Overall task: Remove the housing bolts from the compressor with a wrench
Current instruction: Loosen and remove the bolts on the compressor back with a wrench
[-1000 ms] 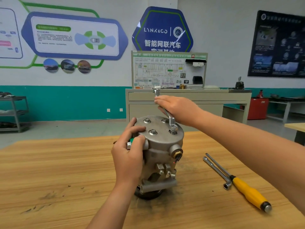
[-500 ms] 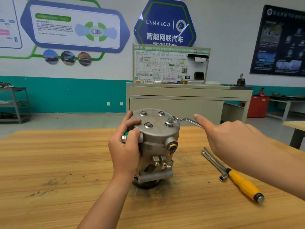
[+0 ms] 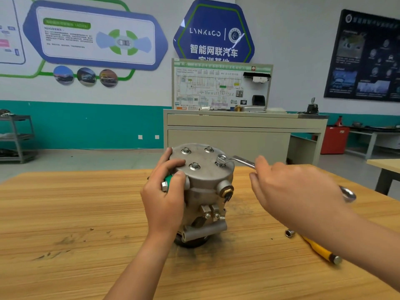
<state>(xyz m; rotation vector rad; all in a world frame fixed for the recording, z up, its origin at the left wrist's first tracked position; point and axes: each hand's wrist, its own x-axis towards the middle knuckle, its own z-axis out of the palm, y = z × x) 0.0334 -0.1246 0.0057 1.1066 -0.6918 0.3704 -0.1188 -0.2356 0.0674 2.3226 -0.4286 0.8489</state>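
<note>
The grey metal compressor (image 3: pixel 205 191) stands upright on the wooden table (image 3: pixel 65 213). Several housing bolts sit in its round top plate, among them one at the front (image 3: pixel 194 166) and one at the back left (image 3: pixel 185 151). My left hand (image 3: pixel 164 198) grips the compressor's left side, fingers curled over the plate's rim beside a green cap (image 3: pixel 168 179). The wrench (image 3: pixel 240 159) has its ring end on the right-hand bolt, and its handle runs right under my right hand (image 3: pixel 296 191), which holds it. The handle's far end shows past my wrist.
A yellow-handled socket tool (image 3: pixel 320 250) lies on the table at the right, partly under my right forearm. A beige cabinet (image 3: pixel 238 135) with a display board stands behind the table. Another table corner (image 3: pixel 383 165) is at the far right.
My right hand has swung the wrench handle from pointing away from me round to the right. My left hand has kept its grip on the compressor.
</note>
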